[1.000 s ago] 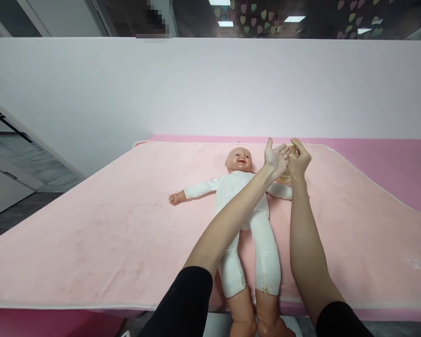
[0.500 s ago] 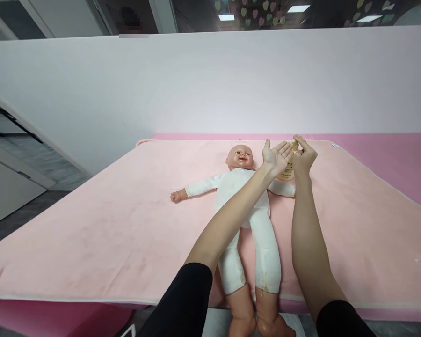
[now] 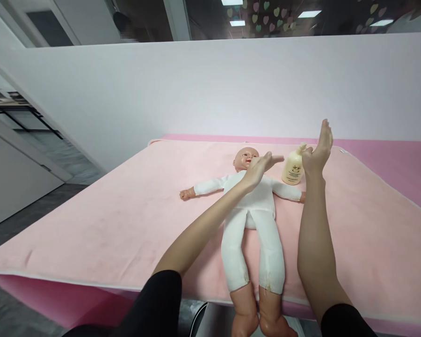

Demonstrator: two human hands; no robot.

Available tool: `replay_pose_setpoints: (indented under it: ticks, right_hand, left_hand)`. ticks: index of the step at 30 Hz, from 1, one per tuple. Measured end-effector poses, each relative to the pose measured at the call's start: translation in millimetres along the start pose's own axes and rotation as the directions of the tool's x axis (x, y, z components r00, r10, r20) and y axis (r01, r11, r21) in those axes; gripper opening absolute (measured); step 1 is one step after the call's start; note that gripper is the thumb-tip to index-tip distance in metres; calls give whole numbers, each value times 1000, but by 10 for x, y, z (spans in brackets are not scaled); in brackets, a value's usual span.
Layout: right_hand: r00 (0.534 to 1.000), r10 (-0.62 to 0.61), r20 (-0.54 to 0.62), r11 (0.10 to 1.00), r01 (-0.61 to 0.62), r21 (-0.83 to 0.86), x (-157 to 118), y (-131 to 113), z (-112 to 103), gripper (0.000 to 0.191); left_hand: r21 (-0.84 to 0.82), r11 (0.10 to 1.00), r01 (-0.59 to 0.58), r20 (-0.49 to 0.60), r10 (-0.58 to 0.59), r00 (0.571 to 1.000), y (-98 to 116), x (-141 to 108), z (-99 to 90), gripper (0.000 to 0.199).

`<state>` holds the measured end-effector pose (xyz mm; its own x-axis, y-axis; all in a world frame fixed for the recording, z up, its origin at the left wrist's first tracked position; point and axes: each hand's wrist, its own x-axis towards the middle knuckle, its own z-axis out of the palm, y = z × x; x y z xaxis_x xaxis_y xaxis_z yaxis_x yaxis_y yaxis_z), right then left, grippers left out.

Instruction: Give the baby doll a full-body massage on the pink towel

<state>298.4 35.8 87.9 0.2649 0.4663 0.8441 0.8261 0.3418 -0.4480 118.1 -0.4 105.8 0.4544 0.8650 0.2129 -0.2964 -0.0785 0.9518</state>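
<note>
A baby doll [image 3: 252,196] with a white cloth body lies on its back, its feet towards me. My left hand [image 3: 261,169] is over the doll's chest and chin, fingers stretched out to the right and nothing in it. Beyond the doll's arm on the right stands a pale yellow pump bottle [image 3: 293,168], upright, with dark print on its front. My right hand [image 3: 318,152] is raised just right of the bottle, fingers extended upward, holding nothing. It partly covers the pump's nozzle side; whether it touches the bottle I cannot tell.
A pink blanket [image 3: 126,224] covers the padded table, whose near edge passes under the doll's legs. The doll's feet hang over that edge. A white wall [image 3: 210,89] rises behind, with windows above it. A dark floor [image 3: 31,201] shows at the left.
My hands have moved apart: the left drew back leftward and turned from palm up to edge-on. My right hand left the pump top, its fingers straightening upward. The bottle is now uncovered.
</note>
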Motion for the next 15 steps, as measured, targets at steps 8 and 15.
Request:
replay_pose_setpoints:
  ticks: [8,15]
  right_hand:
    - [997,-58,-52,995,62,74,127,-245,-19,67]
    - [982,-143,-127,980,158,117,97,-559,59,46]
  left_hand:
    - [643,737,-208,308,0,951,-180,-973,-577,38]
    - [945,261,-196,248,-184,951,-331,-1008,-474,48]
